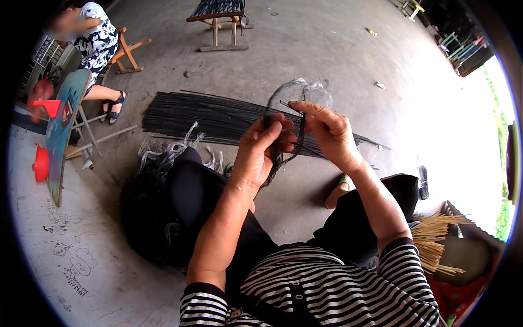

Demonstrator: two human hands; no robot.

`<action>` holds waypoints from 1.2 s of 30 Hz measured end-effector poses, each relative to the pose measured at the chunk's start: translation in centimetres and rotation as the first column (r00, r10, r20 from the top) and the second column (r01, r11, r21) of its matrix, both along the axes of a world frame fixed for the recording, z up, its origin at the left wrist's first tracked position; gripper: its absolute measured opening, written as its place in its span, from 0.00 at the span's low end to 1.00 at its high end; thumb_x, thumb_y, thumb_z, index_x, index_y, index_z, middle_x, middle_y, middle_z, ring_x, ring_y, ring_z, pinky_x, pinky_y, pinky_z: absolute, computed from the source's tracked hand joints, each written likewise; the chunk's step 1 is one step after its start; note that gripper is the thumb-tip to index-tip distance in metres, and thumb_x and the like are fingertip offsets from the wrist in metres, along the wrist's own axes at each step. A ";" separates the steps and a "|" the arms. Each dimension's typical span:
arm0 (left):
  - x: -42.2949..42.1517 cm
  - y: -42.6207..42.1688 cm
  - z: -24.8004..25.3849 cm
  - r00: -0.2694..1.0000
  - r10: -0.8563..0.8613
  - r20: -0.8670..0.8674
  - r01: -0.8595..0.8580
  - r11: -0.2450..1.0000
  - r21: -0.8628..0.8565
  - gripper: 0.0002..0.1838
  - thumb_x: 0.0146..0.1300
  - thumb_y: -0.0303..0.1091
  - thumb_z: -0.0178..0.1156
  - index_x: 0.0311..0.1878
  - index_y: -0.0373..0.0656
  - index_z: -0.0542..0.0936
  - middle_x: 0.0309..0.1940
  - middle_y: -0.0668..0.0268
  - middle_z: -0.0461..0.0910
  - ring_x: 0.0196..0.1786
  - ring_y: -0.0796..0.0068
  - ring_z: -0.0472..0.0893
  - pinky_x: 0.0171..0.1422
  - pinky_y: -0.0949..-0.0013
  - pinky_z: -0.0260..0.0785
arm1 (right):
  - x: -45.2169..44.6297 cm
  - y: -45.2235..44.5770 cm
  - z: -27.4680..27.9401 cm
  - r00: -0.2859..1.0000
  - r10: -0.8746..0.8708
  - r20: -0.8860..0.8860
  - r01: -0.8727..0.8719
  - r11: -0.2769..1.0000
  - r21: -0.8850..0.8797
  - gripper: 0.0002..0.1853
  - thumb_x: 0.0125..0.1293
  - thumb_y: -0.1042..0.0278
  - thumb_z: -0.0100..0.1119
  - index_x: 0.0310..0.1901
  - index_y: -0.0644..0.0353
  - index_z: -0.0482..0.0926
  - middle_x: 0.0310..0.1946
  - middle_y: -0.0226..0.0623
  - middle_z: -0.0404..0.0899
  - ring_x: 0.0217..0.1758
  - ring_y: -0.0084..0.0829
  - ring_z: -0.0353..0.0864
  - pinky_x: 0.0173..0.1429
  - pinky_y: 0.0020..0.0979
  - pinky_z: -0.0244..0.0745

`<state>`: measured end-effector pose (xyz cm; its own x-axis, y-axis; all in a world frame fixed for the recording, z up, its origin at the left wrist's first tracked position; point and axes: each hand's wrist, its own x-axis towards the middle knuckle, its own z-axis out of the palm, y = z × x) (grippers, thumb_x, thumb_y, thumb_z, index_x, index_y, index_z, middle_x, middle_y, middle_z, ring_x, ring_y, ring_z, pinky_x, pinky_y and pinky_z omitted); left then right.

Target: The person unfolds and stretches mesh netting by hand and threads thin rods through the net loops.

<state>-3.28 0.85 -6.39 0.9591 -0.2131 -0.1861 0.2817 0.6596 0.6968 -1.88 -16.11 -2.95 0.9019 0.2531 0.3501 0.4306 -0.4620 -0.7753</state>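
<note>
My left hand (260, 144) is closed around a bunch of dark, thin netting (277, 162), its thumb and fingers pressed together. A loop of the netting rises from there and spreads into a pale, sheer part above the hands. My right hand (333, 129) is just to the right, with thumb and fingers drawn together and the index finger stretched toward the loop. At its fingertip shows a thin, stick-like piece (287, 106), too small to name. A dark strand runs down between the two hands.
A bundle of long black rods (190, 115) lies on the floor beyond my knees. Pale stringy material (169, 150) hangs by my left knee, and light sticks (436, 240) are at right. Another person (98, 43) sits far left near a tilted board (64, 131). A wooden stool (223, 32) stands ahead.
</note>
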 end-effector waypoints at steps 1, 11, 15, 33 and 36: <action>0.1 0.1 -0.1 0.999 -0.003 0.041 0.002 0.999 0.034 0.09 0.65 0.36 0.59 0.45 0.43 0.79 0.36 0.65 0.83 0.38 0.71 0.82 0.40 0.70 0.73 | 0.1 -0.1 -0.1 1.000 0.005 0.031 -0.005 1.000 -0.004 0.21 0.62 0.84 0.51 0.54 0.51 0.78 0.26 0.36 0.76 0.25 0.26 0.74 0.35 0.27 0.75; 1.1 1.4 -0.5 0.974 0.189 0.123 -0.195 0.980 0.040 0.06 0.66 0.36 0.58 0.39 0.45 0.80 0.35 0.66 0.82 0.38 0.71 0.82 0.41 0.69 0.74 | -0.1 -1.8 -0.4 0.957 0.062 0.282 0.048 0.929 -0.368 0.25 0.52 0.85 0.55 0.51 0.48 0.80 0.28 0.35 0.78 0.28 0.35 0.80 0.31 0.31 0.77; 0.9 1.1 -0.2 0.981 0.156 0.119 -0.158 0.987 0.008 0.06 0.66 0.36 0.58 0.38 0.45 0.80 0.33 0.67 0.81 0.35 0.73 0.81 0.39 0.70 0.73 | -0.1 -1.7 -0.8 0.945 0.079 0.317 0.052 0.922 -0.384 0.21 0.55 0.85 0.53 0.49 0.51 0.80 0.27 0.36 0.78 0.27 0.34 0.79 0.31 0.31 0.76; 0.4 0.3 -1.8 0.996 0.046 -0.078 -0.053 0.995 -0.081 0.08 0.64 0.36 0.59 0.39 0.41 0.79 0.24 0.68 0.78 0.28 0.73 0.76 0.33 0.69 0.68 | -0.3 0.7 -0.8 0.993 -0.013 0.113 0.019 0.998 -0.055 0.09 0.62 0.81 0.52 0.42 0.56 0.76 0.26 0.36 0.78 0.27 0.37 0.80 0.31 0.30 0.76; 0.2 -0.3 -0.9 0.987 0.002 -0.160 -0.023 0.992 -0.127 0.08 0.63 0.36 0.61 0.39 0.43 0.80 0.28 0.66 0.82 0.32 0.71 0.81 0.36 0.69 0.72 | -0.1 0.5 0.0 0.999 -0.041 0.009 0.041 0.997 0.069 0.13 0.64 0.81 0.51 0.46 0.54 0.78 0.25 0.38 0.77 0.27 0.33 0.81 0.32 0.27 0.74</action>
